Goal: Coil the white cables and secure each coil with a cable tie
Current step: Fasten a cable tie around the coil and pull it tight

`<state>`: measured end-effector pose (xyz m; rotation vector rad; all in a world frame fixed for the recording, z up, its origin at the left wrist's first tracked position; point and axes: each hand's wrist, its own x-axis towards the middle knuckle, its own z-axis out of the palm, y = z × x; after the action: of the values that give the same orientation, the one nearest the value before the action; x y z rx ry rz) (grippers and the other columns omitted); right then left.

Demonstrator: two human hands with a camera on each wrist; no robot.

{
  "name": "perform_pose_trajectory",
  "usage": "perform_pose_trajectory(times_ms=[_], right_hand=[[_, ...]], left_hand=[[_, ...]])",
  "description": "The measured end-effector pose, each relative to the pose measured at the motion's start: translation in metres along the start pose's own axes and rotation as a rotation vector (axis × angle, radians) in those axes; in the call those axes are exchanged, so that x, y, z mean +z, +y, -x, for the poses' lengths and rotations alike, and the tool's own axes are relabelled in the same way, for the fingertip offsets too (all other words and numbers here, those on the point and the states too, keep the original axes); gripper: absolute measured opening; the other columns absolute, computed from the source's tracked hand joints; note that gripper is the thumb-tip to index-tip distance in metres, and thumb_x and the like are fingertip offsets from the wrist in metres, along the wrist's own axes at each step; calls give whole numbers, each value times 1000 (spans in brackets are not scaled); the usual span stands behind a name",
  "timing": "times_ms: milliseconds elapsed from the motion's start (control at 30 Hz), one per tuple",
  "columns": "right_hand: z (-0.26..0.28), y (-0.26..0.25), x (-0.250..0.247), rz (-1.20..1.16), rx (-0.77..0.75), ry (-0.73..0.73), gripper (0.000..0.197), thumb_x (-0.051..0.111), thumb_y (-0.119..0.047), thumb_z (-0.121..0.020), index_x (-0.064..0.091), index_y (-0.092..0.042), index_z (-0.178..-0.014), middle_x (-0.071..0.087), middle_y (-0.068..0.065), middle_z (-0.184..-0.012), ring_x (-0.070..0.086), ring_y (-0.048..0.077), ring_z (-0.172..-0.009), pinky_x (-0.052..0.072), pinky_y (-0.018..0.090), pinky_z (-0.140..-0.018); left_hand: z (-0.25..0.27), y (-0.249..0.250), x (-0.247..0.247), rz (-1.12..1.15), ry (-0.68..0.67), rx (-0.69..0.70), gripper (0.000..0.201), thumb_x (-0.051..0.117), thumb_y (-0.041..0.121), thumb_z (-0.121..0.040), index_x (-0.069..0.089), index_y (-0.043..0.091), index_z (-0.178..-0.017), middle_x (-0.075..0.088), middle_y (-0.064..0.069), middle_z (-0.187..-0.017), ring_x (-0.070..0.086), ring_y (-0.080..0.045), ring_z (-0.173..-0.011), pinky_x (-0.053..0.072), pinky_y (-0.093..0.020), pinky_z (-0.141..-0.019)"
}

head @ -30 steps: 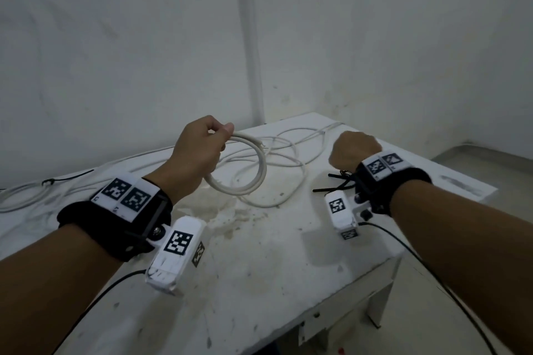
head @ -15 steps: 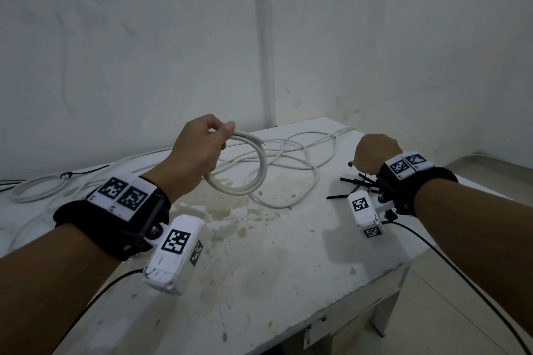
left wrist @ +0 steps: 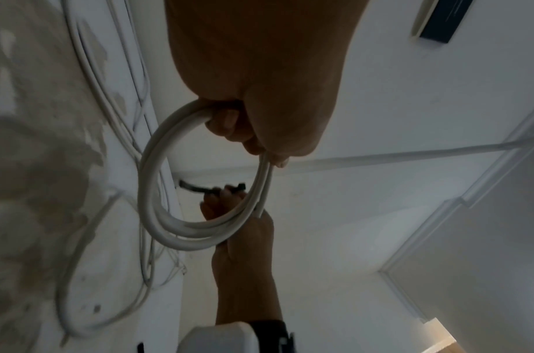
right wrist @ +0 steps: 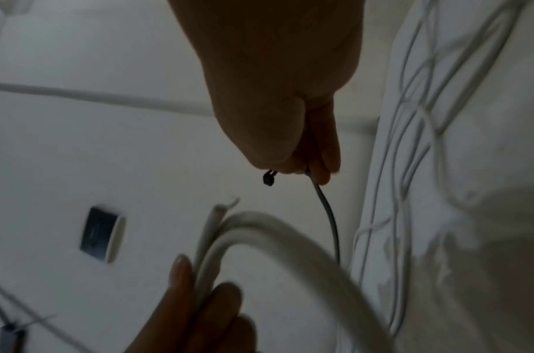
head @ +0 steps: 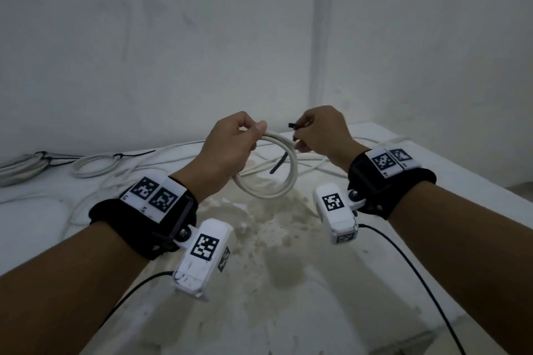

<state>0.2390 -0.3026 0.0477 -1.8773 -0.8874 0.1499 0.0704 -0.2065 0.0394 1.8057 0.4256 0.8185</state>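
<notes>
Up above the stained white tabletop (head: pixel 288 282), the left hand (head: pixel 227 150) grips a small round coil of thick white cable (head: pixel 277 190), thumb and curled fingers pinched over the coil's top so that the loops hang down below the fist, clear of the table. From the left wrist view the same coil (left wrist: pixel 157 191) shows as two or three turns lying side by side, with the fingertips (left wrist: pixel 226 124) wrapped through the ring. Just beside it, the right hand (head: pixel 323 131) pinches a thin black plastic cable tie (head: pixel 281 163) between thumb and fingers; the tie's square head (head: pixel 292 125) pokes out toward the left hand, while its strap runs down and its tail shows inside the ring of the coil. The right wrist view shows the strap (right wrist: pixel 327 210) bending down from the fingers toward the blurred coil (right wrist: pixel 275 238), though whether the tie touches the cable cannot be told. Behind both hands, loose white cable (head: pixel 323 164) sprawls in tangled loops across the far part of the table. At the far left of the table lie bundled white coils (head: pixel 95 164), with dark ties at them, near the grey wall (head: pixel 173 52). Both forearms carry black wrist straps with white camera housings.
</notes>
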Motion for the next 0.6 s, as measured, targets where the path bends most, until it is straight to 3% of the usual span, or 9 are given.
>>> perform_pose_trajectory(times_ms=[133, 267, 367, 500, 533, 600], right_hand=[[1, -50, 59, -308, 47, -396, 8, 61, 5, -83, 67, 5, -79, 69, 23, -75, 70, 28, -67, 62, 37, -69], [0, -91, 106, -536, 162, -642, 14, 53, 1, -87, 64, 8, -90, 69, 20, -74, 67, 25, -60, 59, 33, -62], [2, -106, 133, -555, 164, -715, 15, 50, -5, -90, 63, 2, -92, 66, 16, -73, 61, 22, -53, 59, 33, -61], [4, -105, 152, -540, 113, -688, 17, 53, -9, -91, 68, -2, -98, 66, 14, -75, 59, 20, -55, 60, 44, -76], [4, -103, 154, -527, 93, -675, 19, 54, -9, -90, 68, -3, -101, 66, 15, -76, 59, 21, -56, 59, 46, -78], [5, -98, 155, -503, 71, -653, 24, 54, -6, -90, 63, -6, -112, 66, 16, -77, 59, 21, -57, 59, 48, -79]], left_hand=[[-1, -14, -45, -92, 120, -6, 30, 60, 29, -97, 52, 19, -70, 43, 11, -46, 28, -11, -42, 23, -23, -45], [3, -24, -98, -196, 263, -22, 30, 60, 31, -97, 53, 20, -71, 45, 13, -46, 33, -7, -41, 23, -28, -46], [4, -27, -124, -249, 335, -27, 27, 60, 30, -97, 54, 18, -74, 48, 13, -50, 39, -2, -43, 27, -27, -47], [0, -35, -137, -321, 368, -65, 16, 59, 33, -96, 63, 17, -92, 55, 6, -68, 46, -6, -55, 31, -28, -50], [-1, -37, -138, -325, 352, -81, 17, 59, 32, -97, 65, 16, -96, 54, 6, -68, 46, -6, -54, 32, -27, -51], [-4, -40, -138, -342, 297, -97, 26, 58, 29, -98, 70, 9, -88, 49, 6, -60, 41, -6, -48, 30, -27, -50]])
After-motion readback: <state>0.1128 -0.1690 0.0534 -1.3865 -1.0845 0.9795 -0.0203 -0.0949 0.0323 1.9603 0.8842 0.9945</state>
